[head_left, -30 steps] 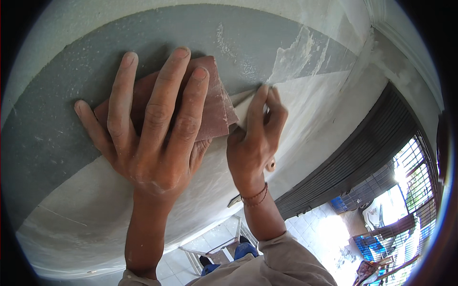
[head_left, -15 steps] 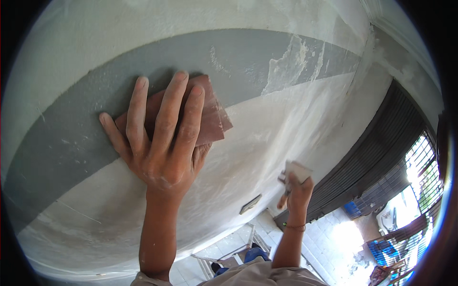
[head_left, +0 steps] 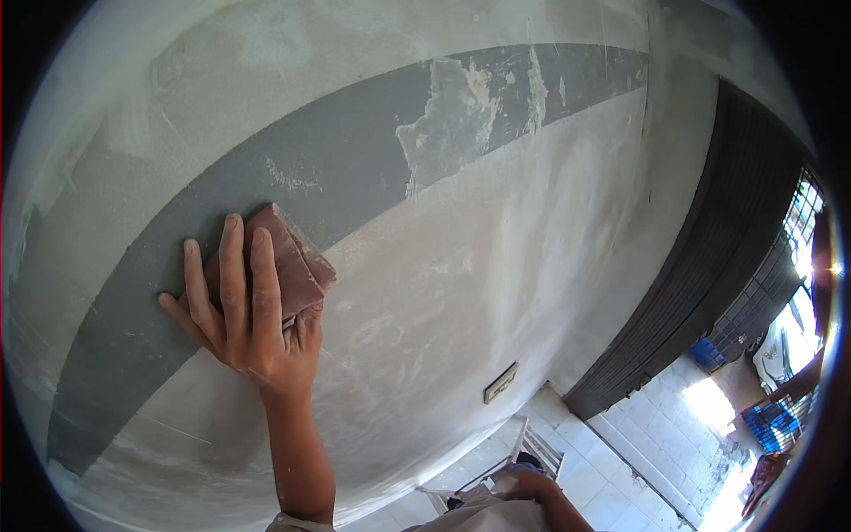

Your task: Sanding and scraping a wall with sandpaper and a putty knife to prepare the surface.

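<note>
My left hand (head_left: 253, 306) presses a folded sheet of reddish-brown sandpaper (head_left: 297, 266) against the wall. Its fingers are spread over the sheet, and the thumb side holds the folded edge. The sandpaper lies across the lower border of a grey painted band (head_left: 346, 160) that curves over the whitish wall (head_left: 425, 301). Dust whitens the fingertips. Low in the picture, near my body, is my right hand (head_left: 514, 483), its fingers mostly hidden. A small pale thing shows at it, too unclear to name.
Peeled, rough patches (head_left: 452, 115) break the band to the right. A switch plate (head_left: 501, 383) sits low on the wall. Beyond the dark ribbed shutter (head_left: 700, 239) is a sunlit tiled floor (head_left: 656, 434). Below me stands a metal frame (head_left: 541, 443).
The view has shifted to the right along the wall. My left hand and the sandpaper sit lower on the band. My right hand, earlier stretched out with a pale flat piece, has come back toward my body.
</note>
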The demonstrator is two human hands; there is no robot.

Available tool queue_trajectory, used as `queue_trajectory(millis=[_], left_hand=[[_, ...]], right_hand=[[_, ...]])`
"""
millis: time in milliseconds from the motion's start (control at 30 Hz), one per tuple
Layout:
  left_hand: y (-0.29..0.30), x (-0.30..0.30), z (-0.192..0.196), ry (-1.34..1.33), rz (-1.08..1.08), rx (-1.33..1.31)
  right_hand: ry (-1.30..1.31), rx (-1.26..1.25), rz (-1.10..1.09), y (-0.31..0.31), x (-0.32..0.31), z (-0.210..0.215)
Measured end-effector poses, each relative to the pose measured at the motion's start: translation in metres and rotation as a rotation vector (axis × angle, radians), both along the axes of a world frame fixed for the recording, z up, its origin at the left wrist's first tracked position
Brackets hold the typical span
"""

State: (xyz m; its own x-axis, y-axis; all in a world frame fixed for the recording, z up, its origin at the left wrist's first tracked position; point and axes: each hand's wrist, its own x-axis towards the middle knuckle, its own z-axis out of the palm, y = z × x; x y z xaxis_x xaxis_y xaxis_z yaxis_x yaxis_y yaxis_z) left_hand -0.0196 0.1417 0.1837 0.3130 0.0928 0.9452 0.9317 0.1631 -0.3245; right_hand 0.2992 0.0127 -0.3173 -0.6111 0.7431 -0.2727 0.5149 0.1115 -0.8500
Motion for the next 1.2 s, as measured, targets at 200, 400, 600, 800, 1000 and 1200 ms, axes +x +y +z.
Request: queue_trajectory(millis=[200, 400, 600, 800, 1000, 1200], left_hand=[[-0.003, 0.003, 0.000, 0.015, 0.009, 0.001], [0.004, 0.030, 0.006, -0.017, -0.037, -0.036], [0.016, 0.017, 0.008, -0.036, -0.033, 0.028], [0.019, 0.025, 0.005, -0.125, -0.083, -0.011], [0.024, 0.021, 0.001, -0.153, -0.130, 0.027], [0.018, 0.025, 0.001, -0.172, -0.113, -0.021]], right_hand=[[0.239, -0.142, -0.429, 0.019, -0.008, 0.079], [0.960, -0.276, -0.778, 0.103, -0.030, 0.200], [1.213, -0.034, -0.473, 0.176, -0.101, 0.394], [0.977, 0.210, -0.600, 0.191, -0.127, 0.475], [0.781, 0.297, -0.705, 0.199, -0.136, 0.483], [0.810, 0.261, -0.729, 0.196, -0.137, 0.483]])
